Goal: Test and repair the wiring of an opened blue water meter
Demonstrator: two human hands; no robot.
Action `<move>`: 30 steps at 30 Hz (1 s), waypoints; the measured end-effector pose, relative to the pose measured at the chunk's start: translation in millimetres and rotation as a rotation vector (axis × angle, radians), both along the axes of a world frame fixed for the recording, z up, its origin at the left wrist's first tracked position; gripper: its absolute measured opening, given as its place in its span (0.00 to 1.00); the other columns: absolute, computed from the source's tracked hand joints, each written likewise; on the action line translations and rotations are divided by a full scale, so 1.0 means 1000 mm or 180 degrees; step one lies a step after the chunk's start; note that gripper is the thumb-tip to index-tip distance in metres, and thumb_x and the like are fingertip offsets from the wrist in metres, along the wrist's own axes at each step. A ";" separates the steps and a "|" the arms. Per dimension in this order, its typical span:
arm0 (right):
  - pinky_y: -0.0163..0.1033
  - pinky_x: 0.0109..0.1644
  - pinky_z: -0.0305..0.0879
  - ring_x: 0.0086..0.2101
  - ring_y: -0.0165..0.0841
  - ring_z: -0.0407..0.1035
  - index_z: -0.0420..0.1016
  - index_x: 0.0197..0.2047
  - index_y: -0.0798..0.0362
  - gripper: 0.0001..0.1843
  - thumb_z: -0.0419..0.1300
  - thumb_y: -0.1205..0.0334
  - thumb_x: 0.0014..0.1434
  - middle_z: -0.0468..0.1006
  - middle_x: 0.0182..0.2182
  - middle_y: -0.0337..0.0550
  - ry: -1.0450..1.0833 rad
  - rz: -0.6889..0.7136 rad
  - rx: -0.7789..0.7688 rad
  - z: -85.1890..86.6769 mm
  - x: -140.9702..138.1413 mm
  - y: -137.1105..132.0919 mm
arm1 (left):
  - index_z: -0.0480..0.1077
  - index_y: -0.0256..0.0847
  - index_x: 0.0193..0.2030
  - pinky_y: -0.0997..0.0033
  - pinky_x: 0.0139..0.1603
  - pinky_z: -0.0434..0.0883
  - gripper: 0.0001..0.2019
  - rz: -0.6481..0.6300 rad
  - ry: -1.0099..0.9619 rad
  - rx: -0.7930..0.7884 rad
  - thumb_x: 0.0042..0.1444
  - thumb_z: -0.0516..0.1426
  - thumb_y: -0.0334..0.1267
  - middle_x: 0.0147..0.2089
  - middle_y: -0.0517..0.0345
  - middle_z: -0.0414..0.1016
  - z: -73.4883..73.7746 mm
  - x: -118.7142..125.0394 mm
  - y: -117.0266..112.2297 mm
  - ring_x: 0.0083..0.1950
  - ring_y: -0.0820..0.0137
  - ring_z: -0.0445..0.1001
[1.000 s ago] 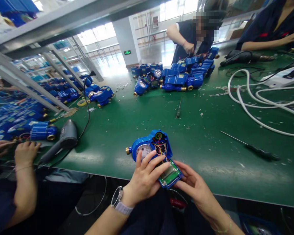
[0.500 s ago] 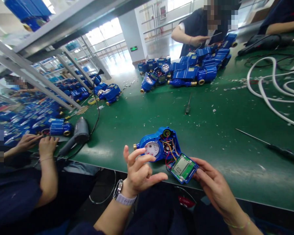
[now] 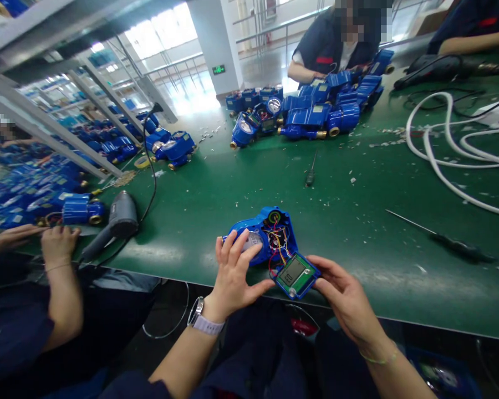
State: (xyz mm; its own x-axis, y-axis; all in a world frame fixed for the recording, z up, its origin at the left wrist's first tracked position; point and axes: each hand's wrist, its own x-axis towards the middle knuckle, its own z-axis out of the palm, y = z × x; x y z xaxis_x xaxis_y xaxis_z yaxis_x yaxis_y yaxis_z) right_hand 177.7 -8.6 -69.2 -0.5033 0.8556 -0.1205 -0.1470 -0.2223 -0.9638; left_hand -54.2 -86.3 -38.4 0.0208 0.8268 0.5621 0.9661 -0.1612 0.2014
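Observation:
A blue water meter [image 3: 263, 233] lies opened at the near edge of the green table [image 3: 241, 188], with coloured wires running out of its body. My left hand [image 3: 233, 274] rests on the meter's dial side, fingers spread over it and thumb out toward the board. My right hand [image 3: 343, 293] grips the right edge of a green circuit board with a small display [image 3: 296, 274], which hangs off the meter by its wires.
A long screwdriver [image 3: 441, 238] lies to the right, a smaller tool [image 3: 310, 173] farther back. White hose [image 3: 449, 149] coils at right. A heat gun [image 3: 114, 221] lies at left beside a co-worker's hands [image 3: 54, 244]. Piles of blue meters [image 3: 316, 111] sit at the back by another seated person.
My left hand lifted off the board with fingers curled, then came down on the meter's dial. The display board turned face up in my right hand.

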 end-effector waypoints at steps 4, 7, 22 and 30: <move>0.49 0.60 0.62 0.51 0.43 0.69 0.75 0.51 0.50 0.23 0.68 0.47 0.56 0.77 0.49 0.47 -0.0136 0.0006 0.0065 0.001 -0.003 0.006 | 0.65 0.42 0.58 0.42 0.72 0.40 0.30 -0.0181 -0.0035 0.0118 0.54 0.59 0.59 0.65 0.44 0.63 -0.005 -0.009 0.011 0.74 0.51 0.44; 0.49 0.57 0.65 0.50 0.44 0.70 0.75 0.50 0.51 0.24 0.68 0.45 0.56 0.78 0.48 0.48 -0.0210 0.0053 0.0063 0.003 -0.005 0.011 | 0.67 0.44 0.57 0.42 0.72 0.41 0.29 -0.0306 -0.0009 0.0144 0.54 0.59 0.60 0.64 0.46 0.64 -0.005 -0.016 0.022 0.74 0.52 0.45; 0.44 0.43 0.73 0.39 0.40 0.75 0.74 0.49 0.54 0.25 0.64 0.42 0.58 0.79 0.40 0.48 -0.0304 0.0144 0.0126 0.011 -0.010 0.009 | 0.72 0.39 0.30 0.72 0.26 0.64 0.21 -0.0471 -0.1601 -0.0353 0.63 0.52 0.53 0.25 0.58 0.73 -0.008 0.024 -0.001 0.22 0.74 0.66; 0.44 0.44 0.74 0.39 0.41 0.75 0.74 0.48 0.52 0.24 0.64 0.42 0.58 0.80 0.39 0.47 -0.0408 0.0091 0.0430 0.007 -0.009 0.006 | 0.70 0.37 0.33 0.73 0.25 0.55 0.20 -0.0125 -0.2395 -0.2046 0.57 0.56 0.55 0.21 0.64 0.64 0.002 0.029 0.003 0.22 0.74 0.61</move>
